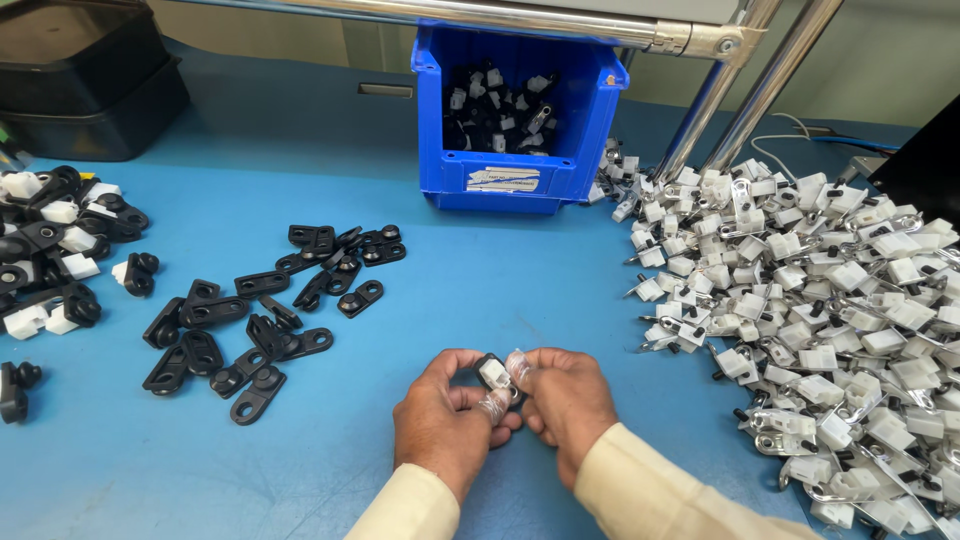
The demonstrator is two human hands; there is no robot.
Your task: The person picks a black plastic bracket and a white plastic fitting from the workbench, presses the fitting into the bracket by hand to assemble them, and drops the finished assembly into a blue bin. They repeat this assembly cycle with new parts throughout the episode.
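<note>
– Cream sleeves (640,495) sit lowest in view. What do both hands pinch?

– One small part (494,376): a black flat frame with a white block set in it. The left hand (447,415) and right hand (562,398) press close together around it, fingertips wrapped in clear film, just above the blue table (480,290).

– And around it?

– Loose black brackets (260,320) lie to the left; farther left, a mixed black-and-white pile (50,250). A big heap of white-and-metal pieces (820,300) fills the right. Beyond, a blue bin (515,115) holds black-and-white parts, under metal tubing (700,40).
</note>
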